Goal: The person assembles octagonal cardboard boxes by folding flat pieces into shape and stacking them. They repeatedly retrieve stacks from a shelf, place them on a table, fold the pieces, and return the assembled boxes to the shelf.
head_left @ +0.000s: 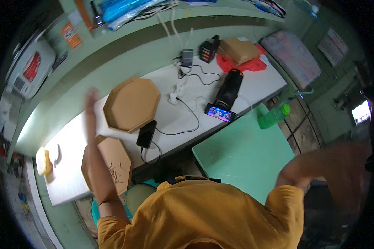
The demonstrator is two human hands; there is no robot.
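Note:
My left hand (pixel 91 99) is raised at the left, smeared by motion, its fingers not readable. It appears beside a brown octagonal tray (pixel 133 103), but I cannot tell whether they touch. My left forearm passes over a second octagonal tray (pixel 118 155), hiding part of it; small dark pieces lie inside. My right arm is bent out to the right, and my right hand (pixel 355 155) is a dark blur near the picture's rim. Whether it holds anything cannot be made out. A black phone (pixel 146 135) with a cable lies beside the upper tray.
On the white table (pixel 174 151) are a power strip (pixel 178 91), cables, a lit phone (pixel 221 113) by a black cylindrical object (pixel 230 87), and a brown package (pixel 239 50) on red plastic. A green bottle (pixel 274 117) stands on a green table (pixel 241 153). A shelf (pixel 137 29) runs above.

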